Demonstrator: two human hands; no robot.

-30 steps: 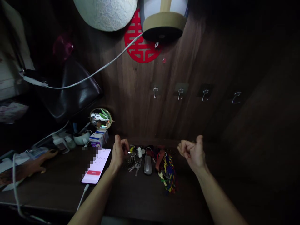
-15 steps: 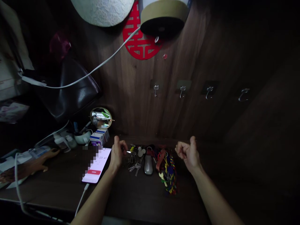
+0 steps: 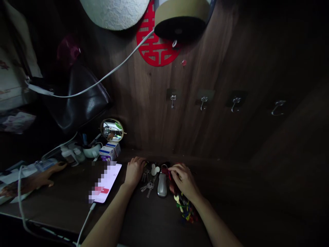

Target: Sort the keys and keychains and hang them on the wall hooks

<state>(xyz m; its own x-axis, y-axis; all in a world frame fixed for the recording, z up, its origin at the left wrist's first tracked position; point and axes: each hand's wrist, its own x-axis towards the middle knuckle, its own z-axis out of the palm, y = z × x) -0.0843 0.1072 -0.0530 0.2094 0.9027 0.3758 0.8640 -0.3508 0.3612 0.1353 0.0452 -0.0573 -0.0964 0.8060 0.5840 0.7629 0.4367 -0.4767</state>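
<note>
A row of keys lies on the dark tabletop below the hooks. My left hand [image 3: 134, 172] rests palm down at the left end of the row, its fingers laid out beside a bunch of metal keys [image 3: 148, 187]. A white three-lobed key tag [image 3: 155, 169] and a silver oval key fob [image 3: 162, 185] lie between my hands. Over the right end reaches my right hand [image 3: 185, 180], thumb and forefinger apart, fingertips at a dark red strap [image 3: 166, 171]. Beneath it, partly covered, are a brass key [image 3: 178, 200] and a multicoloured braided cord [image 3: 189, 216].
Several metal hooks [image 3: 204, 99] are stuck on the wooden wall. A charging phone [image 3: 109, 181] lies left of my left arm. Behind it stand small boxes [image 3: 110, 151] and a round mirror [image 3: 112, 130]. A white cable [image 3: 113, 71] hangs across the left side, before a black bag [image 3: 86, 94].
Both hands were raised with thumbs up and fingers curled, outside the key row. They have turned palm down and moved inward onto its two ends.
</note>
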